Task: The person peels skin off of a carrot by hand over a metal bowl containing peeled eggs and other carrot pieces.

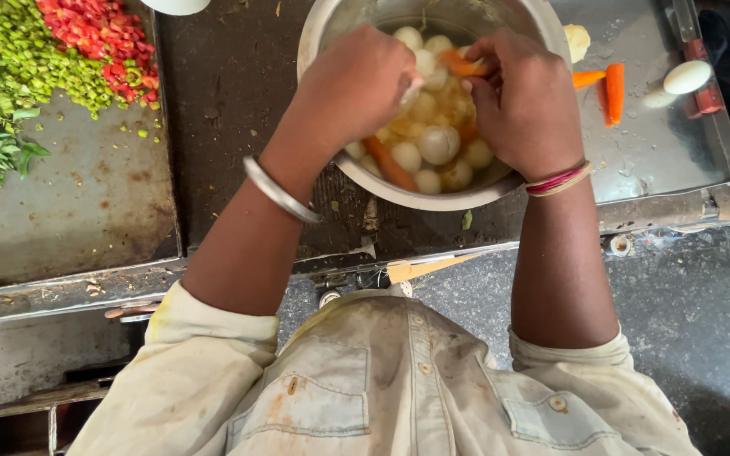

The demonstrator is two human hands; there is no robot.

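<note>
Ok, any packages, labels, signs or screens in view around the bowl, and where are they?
None in view: no package, label, sign or screen.
Only loose food and bare metal show: both hands, left hand and right hand, work over a round steel bowl of pale boiled vegetables and carrot pieces.
Chopped greens and red bits lie on the tray at left.

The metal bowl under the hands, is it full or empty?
Mostly full. The metal bowl holds pale round peeled vegetables and carrot pieces heaped under the left hand and right hand.
</note>
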